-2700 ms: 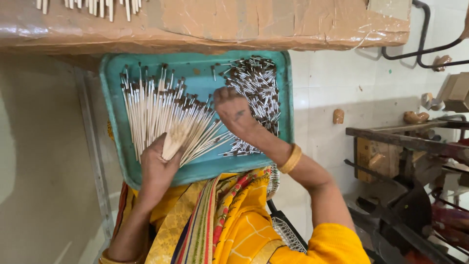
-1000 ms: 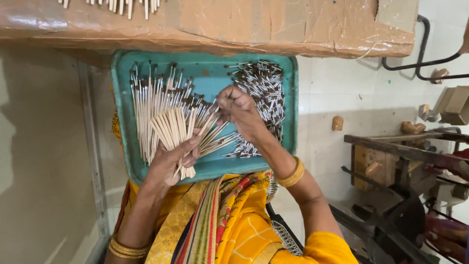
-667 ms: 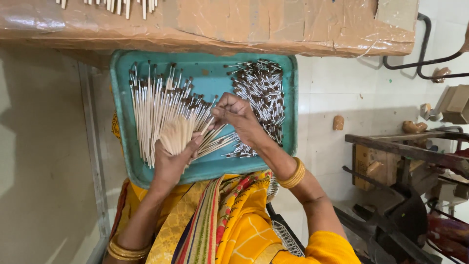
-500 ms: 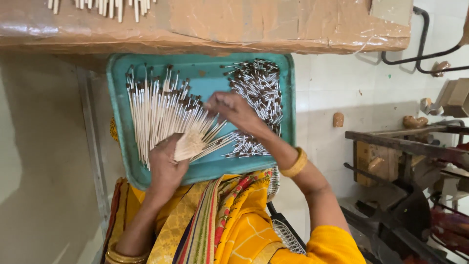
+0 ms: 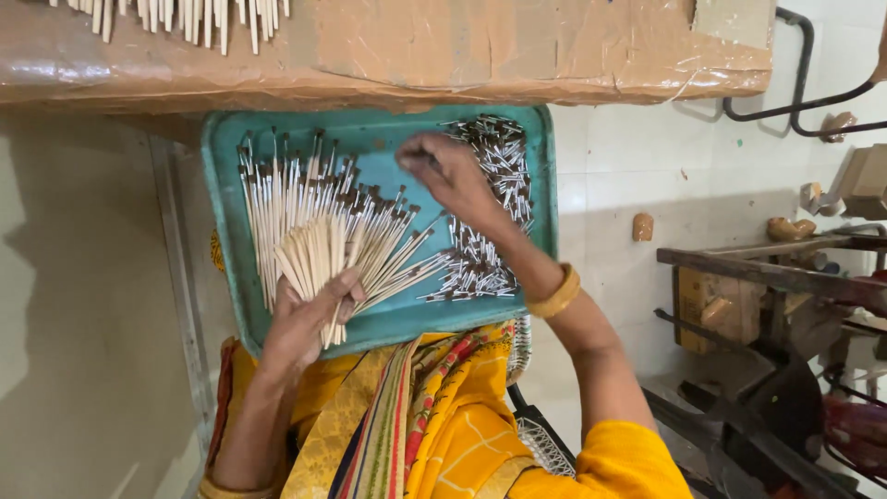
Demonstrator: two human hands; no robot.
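Head view: left hand (image 5: 305, 323) is gripping a fanned brush bundle (image 5: 346, 254) while right hand (image 5: 453, 176), apparently pinching something, is hovering at two o'clock over the teal tray (image 5: 222, 231).

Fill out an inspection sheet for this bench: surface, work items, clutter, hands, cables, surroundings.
Surface: teal tray resting on the person's lap, its far edge tucked under a cardboard-covered bench.
Work items: fanned bundle of pale sticks with dark tips; pile of small dark-and-silver ferrules on the tray's right side.
Clutter: more pale sticks on the bench top.
Hands: left hand grips the fanned bundle; right hand reaches over the tray, fingers pinched; what it holds cannot be made out.
Cables: nothing seen.
Surroundings: tiled floor; dark metal machinery at right.
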